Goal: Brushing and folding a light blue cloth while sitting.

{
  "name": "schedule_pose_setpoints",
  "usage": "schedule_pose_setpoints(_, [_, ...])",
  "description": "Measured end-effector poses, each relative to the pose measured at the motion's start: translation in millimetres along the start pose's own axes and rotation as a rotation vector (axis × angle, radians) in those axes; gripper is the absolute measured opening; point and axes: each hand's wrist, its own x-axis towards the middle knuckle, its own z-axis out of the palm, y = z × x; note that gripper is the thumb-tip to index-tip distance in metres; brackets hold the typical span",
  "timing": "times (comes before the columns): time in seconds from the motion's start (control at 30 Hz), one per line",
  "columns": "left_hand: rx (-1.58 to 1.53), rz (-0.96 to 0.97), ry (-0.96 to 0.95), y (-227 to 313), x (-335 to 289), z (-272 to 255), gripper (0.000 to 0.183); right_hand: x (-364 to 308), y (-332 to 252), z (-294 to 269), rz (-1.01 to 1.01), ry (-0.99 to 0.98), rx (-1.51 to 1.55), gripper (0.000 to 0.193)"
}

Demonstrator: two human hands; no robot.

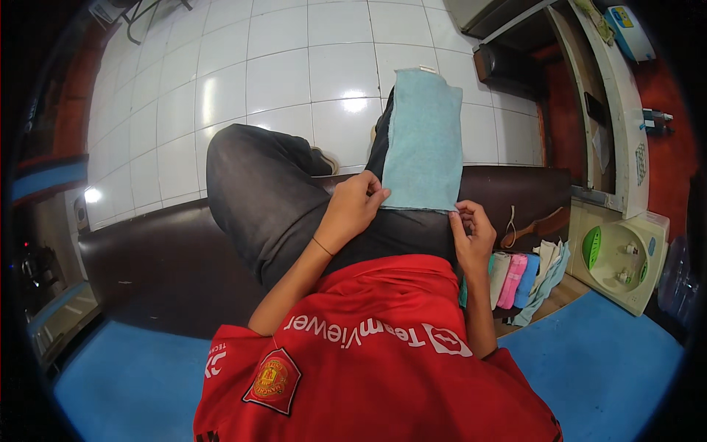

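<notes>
A light teal cloth (423, 140), folded to a long rectangle, lies along my right thigh and knee, with a small white tag at its far edge. My left hand (357, 206) pinches its near left corner between thumb and fingers. At the near right corner, my right hand (473, 225) grips the edge in the same way. The near edge runs fairly straight between both hands. Beside my right forearm sits a row of folded cloths (519, 280) in grey, pink, blue, cream and teal.
I sit on a dark brown padded bench (147, 258). A wooden brush-like thing with a loop (541, 226) lies on it at right. Further right stand a cream water dispenser (622, 258) and a shelf unit (600, 110). White floor tiles (280, 81) stretch ahead; blue flooring (589, 368) lies behind.
</notes>
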Motion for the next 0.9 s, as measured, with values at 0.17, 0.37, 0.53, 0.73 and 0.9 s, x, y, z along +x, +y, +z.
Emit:
schedule_pose_setpoints(0.17, [0.037,-0.035,0.027,1.3,-1.0,-3.3,0.021,-2.2,4.3,0.0,0.015,-0.001,0.046,0.016])
schedule_pose_setpoints(0.37, [-0.079,-0.036,0.092,15.0,-4.0,-7.7,0.016,-1.3,-16.5,-1.8,-0.104,0.084,-0.105,0.017])
schedule_pose_setpoints(0.53, [-0.147,-0.058,0.102,26.6,-3.6,-12.2,0.014,-0.1,-23.3,-1.8,-0.196,0.1,-0.163,0.022])
schedule_pose_setpoints(0.73, [-0.087,-0.088,0.058,6.9,-2.9,-11.8,0.017,-0.4,-22.0,-1.8,-0.214,0.09,-0.16,0.023])
schedule_pose_setpoints(0.9, [0.044,-0.1,-0.049,-3.8,0.0,-11.0,0.022,-0.8,-15.8,-0.8,-0.23,0.084,-0.164,0.023])
